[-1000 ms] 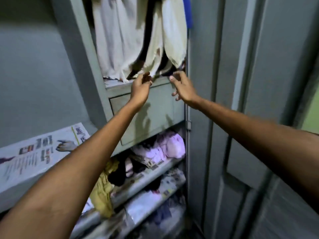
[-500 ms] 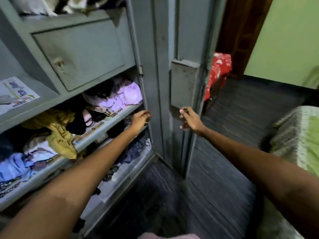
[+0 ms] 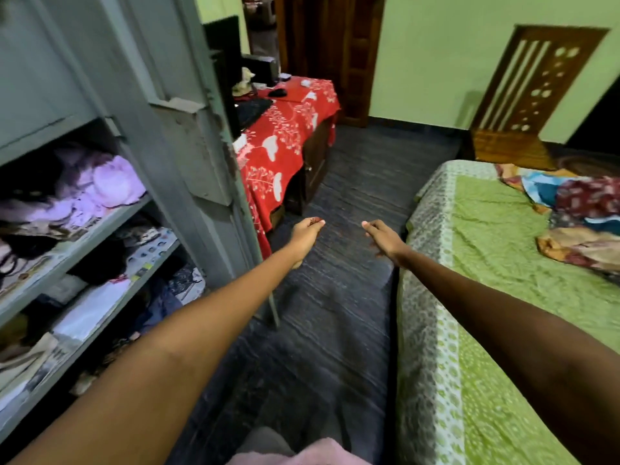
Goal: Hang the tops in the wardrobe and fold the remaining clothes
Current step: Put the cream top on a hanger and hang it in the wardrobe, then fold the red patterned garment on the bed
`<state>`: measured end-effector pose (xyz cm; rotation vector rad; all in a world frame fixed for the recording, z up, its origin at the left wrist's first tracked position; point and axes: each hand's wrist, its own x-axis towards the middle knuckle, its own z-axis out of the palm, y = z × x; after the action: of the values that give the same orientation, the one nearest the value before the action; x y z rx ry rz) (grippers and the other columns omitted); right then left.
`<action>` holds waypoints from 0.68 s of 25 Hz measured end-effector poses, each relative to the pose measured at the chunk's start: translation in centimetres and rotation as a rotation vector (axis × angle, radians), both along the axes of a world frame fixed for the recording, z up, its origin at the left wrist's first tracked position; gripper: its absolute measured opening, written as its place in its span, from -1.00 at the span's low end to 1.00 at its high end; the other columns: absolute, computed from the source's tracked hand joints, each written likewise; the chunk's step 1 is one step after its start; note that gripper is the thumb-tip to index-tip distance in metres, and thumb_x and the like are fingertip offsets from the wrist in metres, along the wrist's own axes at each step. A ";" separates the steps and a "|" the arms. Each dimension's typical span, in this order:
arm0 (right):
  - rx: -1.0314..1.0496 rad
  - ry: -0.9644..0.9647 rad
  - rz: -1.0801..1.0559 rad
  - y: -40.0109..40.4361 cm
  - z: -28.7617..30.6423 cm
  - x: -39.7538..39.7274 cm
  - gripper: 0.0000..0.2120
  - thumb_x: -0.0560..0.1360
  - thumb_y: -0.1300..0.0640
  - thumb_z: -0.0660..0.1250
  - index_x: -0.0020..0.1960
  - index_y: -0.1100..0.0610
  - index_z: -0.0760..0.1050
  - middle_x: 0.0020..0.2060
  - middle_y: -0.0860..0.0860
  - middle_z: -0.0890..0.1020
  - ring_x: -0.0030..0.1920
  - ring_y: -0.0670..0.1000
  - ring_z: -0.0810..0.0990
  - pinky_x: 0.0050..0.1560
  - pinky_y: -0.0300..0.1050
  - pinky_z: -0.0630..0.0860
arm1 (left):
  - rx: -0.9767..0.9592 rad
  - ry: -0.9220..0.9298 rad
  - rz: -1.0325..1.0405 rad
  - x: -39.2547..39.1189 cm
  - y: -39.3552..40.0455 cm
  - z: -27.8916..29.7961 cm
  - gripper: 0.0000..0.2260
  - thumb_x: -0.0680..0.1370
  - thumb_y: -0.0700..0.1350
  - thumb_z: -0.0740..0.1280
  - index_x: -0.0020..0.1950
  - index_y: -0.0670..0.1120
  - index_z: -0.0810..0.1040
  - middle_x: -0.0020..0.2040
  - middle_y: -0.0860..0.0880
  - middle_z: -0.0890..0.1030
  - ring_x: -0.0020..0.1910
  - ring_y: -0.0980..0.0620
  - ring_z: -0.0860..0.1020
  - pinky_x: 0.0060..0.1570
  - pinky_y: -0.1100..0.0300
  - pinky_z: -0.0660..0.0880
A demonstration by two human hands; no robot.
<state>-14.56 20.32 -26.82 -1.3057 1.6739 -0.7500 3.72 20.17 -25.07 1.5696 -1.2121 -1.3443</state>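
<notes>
The grey metal wardrobe [image 3: 100, 78] stands at the left with its door [image 3: 198, 156] swung open. Its shelves hold crumpled clothes, among them a lilac bundle [image 3: 110, 182]. A heap of colourful clothes [image 3: 577, 213] lies on the green bed [image 3: 496, 263] at the right. My left hand [image 3: 305, 231] is stretched out over the dark floor beside the door's edge, fingers loosely curled and holding nothing. My right hand [image 3: 382, 236] reaches out next to the bed's corner, fingers apart and empty.
A table under a red patterned cloth [image 3: 288, 135] stands behind the wardrobe door with small items on it. A dark striped floor strip [image 3: 335, 297] runs between wardrobe and bed. A wooden door [image 3: 328, 55] and a carved wooden chair [image 3: 523, 95] are at the far wall.
My view has swung right and away from the hanging tops toward the bed. Both hands left the wardrobe and now hover over the floor, empty.
</notes>
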 end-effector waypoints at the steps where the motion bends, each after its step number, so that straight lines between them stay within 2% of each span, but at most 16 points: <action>1: 0.003 0.003 -0.013 -0.2 -0.2 -1.6 -0.71 0.59 -0.10 0.13 0.10 0.11 0.40 0.01 0.06 0.46 0.00 0.04 0.43 0.03 -0.08 0.36 | 0.000 -0.024 -0.012 -1.4 -0.5 -0.2 -0.75 0.60 -0.16 0.24 0.25 -0.21 0.49 0.12 -0.15 0.57 0.12 -0.06 0.51 0.05 0.16 0.45; 3: 0.020 -0.008 -0.034 -0.7 -0.3 -3.7 -0.63 0.60 -0.11 0.12 0.20 0.16 0.41 0.03 0.05 0.43 0.08 0.07 0.44 0.05 -0.07 0.34 | 0.012 -0.074 -0.029 -3.3 -1.5 -0.5 -0.66 0.61 -0.12 0.23 0.35 -0.22 0.42 0.30 -0.15 0.49 0.29 -0.09 0.43 0.26 0.10 0.36; 6: 0.076 -0.053 -0.077 -2.8 -1.2 -6.5 -0.58 0.60 -0.11 0.10 0.24 0.20 0.37 0.02 0.07 0.44 0.09 0.10 0.46 0.00 -0.06 0.36 | 0.063 -0.088 -0.068 -6.1 -4.7 -1.1 -0.62 0.61 -0.06 0.21 0.39 -0.20 0.37 0.36 -0.13 0.43 0.32 -0.08 0.40 0.29 0.09 0.33; 10: 0.060 -0.066 -0.184 -7.9 -2.0 -9.7 -0.65 0.60 -0.09 0.12 0.13 0.20 0.38 -0.24 0.00 0.41 -0.23 -0.04 0.40 -0.19 -0.12 0.34 | 0.064 -0.060 -0.131 -10.3 -12.3 -1.1 -0.59 0.64 -0.05 0.16 0.46 -0.16 0.28 0.43 -0.09 0.35 0.39 -0.07 0.32 0.33 0.12 0.26; 12: 0.053 -0.058 -0.242 -10.8 -2.1 -11.3 -0.64 0.61 -0.07 0.12 0.14 0.23 0.41 -0.17 0.04 0.44 -0.15 -0.01 0.41 -0.03 -0.07 0.36 | 0.065 -0.039 -0.153 -12.3 -16.0 -0.8 -0.58 0.64 -0.04 0.13 0.48 -0.15 0.24 0.46 -0.09 0.29 0.42 -0.06 0.28 0.33 0.14 0.23; 13: 0.064 -0.059 -0.269 -12.4 -2.1 -12.1 -0.64 0.61 -0.07 0.12 0.12 0.23 0.42 -0.15 0.06 0.44 -0.12 0.01 0.41 -0.01 -0.07 0.35 | 0.074 -0.039 -0.179 -13.5 -17.9 -0.5 -0.57 0.65 -0.03 0.13 0.49 -0.14 0.22 0.47 -0.08 0.27 0.43 -0.06 0.26 0.33 0.14 0.22; 15: 0.085 -0.072 -0.327 -15.5 -1.5 -13.9 -0.67 0.60 -0.12 0.11 -0.02 0.16 0.39 -0.21 0.06 0.43 -0.22 0.00 0.41 -0.14 -0.12 0.31 | 0.096 -0.057 -0.242 -15.9 -21.6 0.0 -0.54 0.65 0.00 0.11 0.51 -0.13 0.18 0.49 -0.08 0.24 0.45 -0.06 0.23 0.35 0.13 0.20; 17: 0.072 -0.086 -0.394 -18.5 -0.9 -15.9 -0.65 0.61 -0.07 0.10 -0.03 0.23 0.39 -0.16 0.14 0.48 -0.14 0.07 0.47 -0.13 -0.13 0.32 | 0.118 -0.070 -0.311 -18.7 -25.3 0.5 -0.51 0.64 0.04 0.11 0.52 -0.11 0.14 0.51 -0.07 0.20 0.46 -0.06 0.21 0.36 0.11 0.18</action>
<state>-30.48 1.82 -27.68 -0.8888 1.8933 -0.9493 -14.98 -5.15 -24.61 1.5655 -1.4914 -1.5929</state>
